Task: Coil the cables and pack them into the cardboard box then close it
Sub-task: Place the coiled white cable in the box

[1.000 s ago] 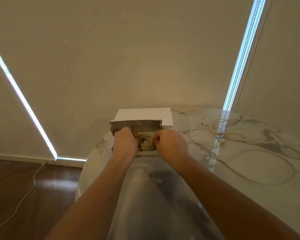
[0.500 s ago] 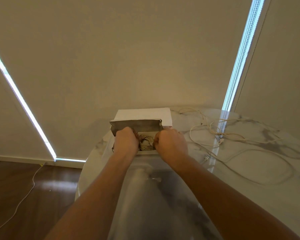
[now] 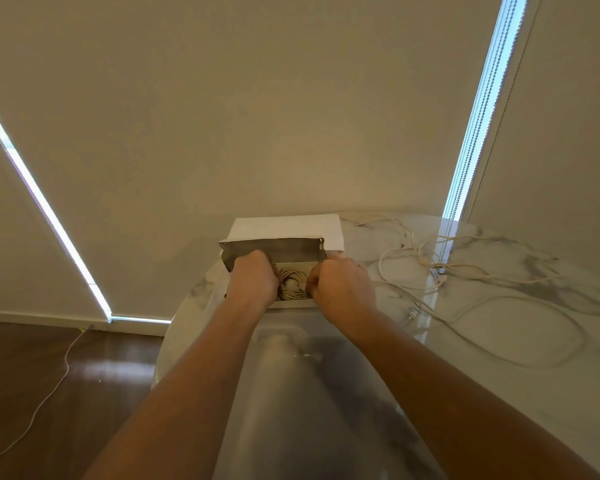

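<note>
A small open cardboard box [image 3: 291, 249] stands at the far edge of the round marble table [image 3: 499, 393], its white lid folded back. Inside it lies a coiled beige cable [image 3: 291, 284]. My left hand [image 3: 253, 277] is in the box's left side, fingers curled down onto the coil. On the right side my right hand [image 3: 343, 289] has its fingers curled against the coil too. Their fingertips are hidden inside the box. Loose white cables [image 3: 465, 289] sprawl over the table to the right.
A plug end [image 3: 412, 311] of a loose cable lies right of my right wrist. The table's left edge drops to a dark wood floor, where another thin cable [image 3: 49, 393] trails. A wall and blinds stand close behind the box.
Both hands have stayed in the box on the coil. My right hand has shifted slightly, and the coil looks pressed a little lower.
</note>
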The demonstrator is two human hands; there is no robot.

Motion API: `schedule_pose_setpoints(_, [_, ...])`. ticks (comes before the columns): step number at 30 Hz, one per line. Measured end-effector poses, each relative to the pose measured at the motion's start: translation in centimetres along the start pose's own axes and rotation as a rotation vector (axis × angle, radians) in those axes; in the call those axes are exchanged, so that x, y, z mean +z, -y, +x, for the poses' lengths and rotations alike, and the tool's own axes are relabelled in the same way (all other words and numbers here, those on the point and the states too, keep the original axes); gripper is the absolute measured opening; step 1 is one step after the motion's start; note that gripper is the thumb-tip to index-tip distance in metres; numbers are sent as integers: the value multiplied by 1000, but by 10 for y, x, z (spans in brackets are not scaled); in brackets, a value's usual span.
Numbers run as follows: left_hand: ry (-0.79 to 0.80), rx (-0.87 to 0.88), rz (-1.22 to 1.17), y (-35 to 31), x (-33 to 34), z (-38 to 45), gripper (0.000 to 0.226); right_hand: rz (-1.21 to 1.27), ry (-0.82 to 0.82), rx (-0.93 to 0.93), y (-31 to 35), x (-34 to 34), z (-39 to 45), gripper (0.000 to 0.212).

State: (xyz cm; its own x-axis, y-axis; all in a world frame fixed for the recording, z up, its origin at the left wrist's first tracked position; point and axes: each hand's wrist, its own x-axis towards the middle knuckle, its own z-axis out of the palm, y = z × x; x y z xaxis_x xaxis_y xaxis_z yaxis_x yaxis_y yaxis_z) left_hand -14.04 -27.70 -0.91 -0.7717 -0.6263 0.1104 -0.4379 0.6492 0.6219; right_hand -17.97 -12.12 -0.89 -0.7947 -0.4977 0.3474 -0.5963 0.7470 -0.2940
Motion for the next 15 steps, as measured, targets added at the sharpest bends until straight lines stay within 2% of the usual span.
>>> schedule_pose_setpoints(15, [-101, 134, 90, -15, -13, -29, 11, 99, -16, -23, -2, -1, -1, 19])
